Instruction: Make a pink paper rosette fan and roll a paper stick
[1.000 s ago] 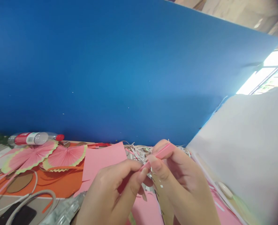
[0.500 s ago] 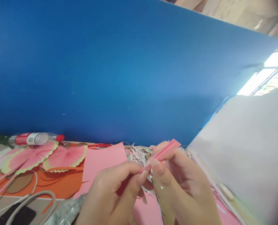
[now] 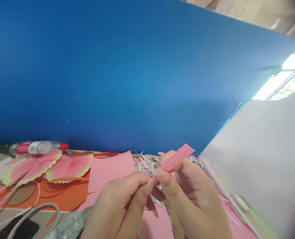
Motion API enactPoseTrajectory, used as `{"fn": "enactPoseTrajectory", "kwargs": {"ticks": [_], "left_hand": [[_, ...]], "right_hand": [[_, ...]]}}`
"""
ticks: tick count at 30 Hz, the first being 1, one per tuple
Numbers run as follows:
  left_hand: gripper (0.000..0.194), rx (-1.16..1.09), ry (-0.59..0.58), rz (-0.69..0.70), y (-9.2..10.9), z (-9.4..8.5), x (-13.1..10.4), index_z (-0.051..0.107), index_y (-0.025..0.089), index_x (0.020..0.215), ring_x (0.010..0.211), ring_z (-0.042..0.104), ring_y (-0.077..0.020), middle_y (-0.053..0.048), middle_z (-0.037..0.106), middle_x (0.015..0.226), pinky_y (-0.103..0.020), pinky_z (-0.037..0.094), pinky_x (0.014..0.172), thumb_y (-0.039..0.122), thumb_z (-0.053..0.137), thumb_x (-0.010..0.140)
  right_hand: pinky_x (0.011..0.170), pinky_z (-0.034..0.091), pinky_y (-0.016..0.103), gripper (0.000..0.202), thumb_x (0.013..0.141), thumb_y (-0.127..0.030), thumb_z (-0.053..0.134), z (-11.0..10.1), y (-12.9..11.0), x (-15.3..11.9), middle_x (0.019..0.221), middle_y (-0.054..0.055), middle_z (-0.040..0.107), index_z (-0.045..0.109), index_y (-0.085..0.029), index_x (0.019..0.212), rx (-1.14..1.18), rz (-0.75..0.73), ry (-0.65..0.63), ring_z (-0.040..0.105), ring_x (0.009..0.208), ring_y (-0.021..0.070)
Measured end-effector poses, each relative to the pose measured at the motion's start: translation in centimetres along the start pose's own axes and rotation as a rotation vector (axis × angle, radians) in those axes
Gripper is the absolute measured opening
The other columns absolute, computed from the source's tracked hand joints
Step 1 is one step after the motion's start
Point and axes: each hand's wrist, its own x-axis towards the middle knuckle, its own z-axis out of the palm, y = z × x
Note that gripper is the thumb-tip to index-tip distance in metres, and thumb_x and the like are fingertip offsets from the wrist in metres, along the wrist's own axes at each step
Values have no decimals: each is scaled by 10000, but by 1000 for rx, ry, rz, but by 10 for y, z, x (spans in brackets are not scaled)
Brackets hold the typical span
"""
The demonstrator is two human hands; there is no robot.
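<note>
A narrow folded strip of pink paper point(image 3: 178, 158) slants up to the right between my two hands. My right hand point(image 3: 189, 189) pinches it between thumb and fingers near its middle. At the strip's lower end, my left hand point(image 3: 124, 199) has thumb and forefinger pressed together on it, and the fingertips of both hands nearly touch. Below the fingers the tip of a dark, pointed piece point(image 3: 153, 209) shows; I cannot make out what it belongs to. Behind my left hand lies a sheet of pink paper point(image 3: 110, 169).
Pink pleated paper fans point(image 3: 71, 166) with yellow edges lie left on orange paper point(image 3: 72, 196). Beyond them is a plastic bottle point(image 3: 37, 147). White paper shreds point(image 3: 146, 162) are heaped behind my hands. A blue panel point(image 3: 112, 73) rises at the back, a white sheet point(image 3: 269, 149) at right.
The folded strip has turned slightly, so its flat face shows more and its far end sits a little higher and further right. Both hands keep their pinch.
</note>
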Motion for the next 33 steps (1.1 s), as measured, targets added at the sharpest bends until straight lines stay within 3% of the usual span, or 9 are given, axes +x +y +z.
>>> {"fn": "enactPoseTrajectory", "kwargs": {"ticks": [2, 7, 11, 14, 19, 25, 30, 33], "left_hand": [[248, 7, -22, -32, 0, 1, 0, 586, 221, 828, 648, 622, -110, 35, 671, 721, -177, 495, 641, 299, 385, 951], [288, 15, -4, -46, -3, 1, 0, 565, 220, 779, 646, 612, -110, 36, 654, 706, -181, 488, 639, 312, 359, 959], [269, 52, -8, -26, -4, 2, 2, 560, 220, 791, 638, 610, -112, 35, 646, 692, -183, 484, 627, 302, 364, 956], [268, 90, 1, 3, -3, 3, 2, 546, 217, 758, 627, 609, -116, 35, 631, 660, -183, 475, 603, 296, 376, 950], [289, 63, 43, -6, -3, 3, 2, 547, 212, 756, 600, 588, -107, 27, 625, 658, -171, 465, 569, 290, 356, 958], [222, 57, 7, -2, -4, 1, 0, 570, 226, 873, 620, 607, -117, 27, 639, 698, -186, 478, 583, 323, 385, 946], [312, 78, 20, -39, -3, 2, 0, 531, 211, 736, 631, 600, -117, 18, 639, 698, -190, 464, 586, 322, 344, 959], [286, 110, 22, -22, -4, 3, -1, 523, 215, 748, 625, 600, -116, 26, 639, 687, -191, 457, 584, 310, 353, 957]], "right_hand": [[382, 297, 225, 251, 883, -385, 502, -4, 1, 2, 641, -1, 461, 485, -227, 689, -9, 19, 6, 455, 559, 125], [432, 323, 233, 260, 886, -390, 500, -10, 3, 5, 708, 23, 534, 484, -220, 690, -86, 11, -157, 519, 679, 153], [414, 352, 219, 273, 885, -390, 498, -2, 2, 2, 667, -2, 488, 453, -222, 675, 52, 60, -67, 502, 599, 127], [391, 382, 219, 253, 885, -391, 495, 2, 2, 0, 621, -27, 446, 445, -229, 697, 202, 111, -89, 463, 489, 102], [535, 425, 250, 247, 885, -367, 515, -4, 7, 2, 703, 2, 531, 486, -218, 690, 0, 3, -80, 526, 652, 135], [456, 293, 253, 254, 896, -380, 493, -2, 6, 3, 632, -13, 484, 516, -225, 697, -48, 9, 41, 441, 567, 123], [450, 280, 249, 261, 887, -406, 508, -8, 8, 4, 728, 13, 557, 512, -221, 703, -70, 39, -112, 517, 689, 147], [442, 279, 246, 264, 888, -401, 501, -8, 7, 3, 712, 11, 541, 510, -220, 695, -82, 42, -79, 503, 665, 143]]}}
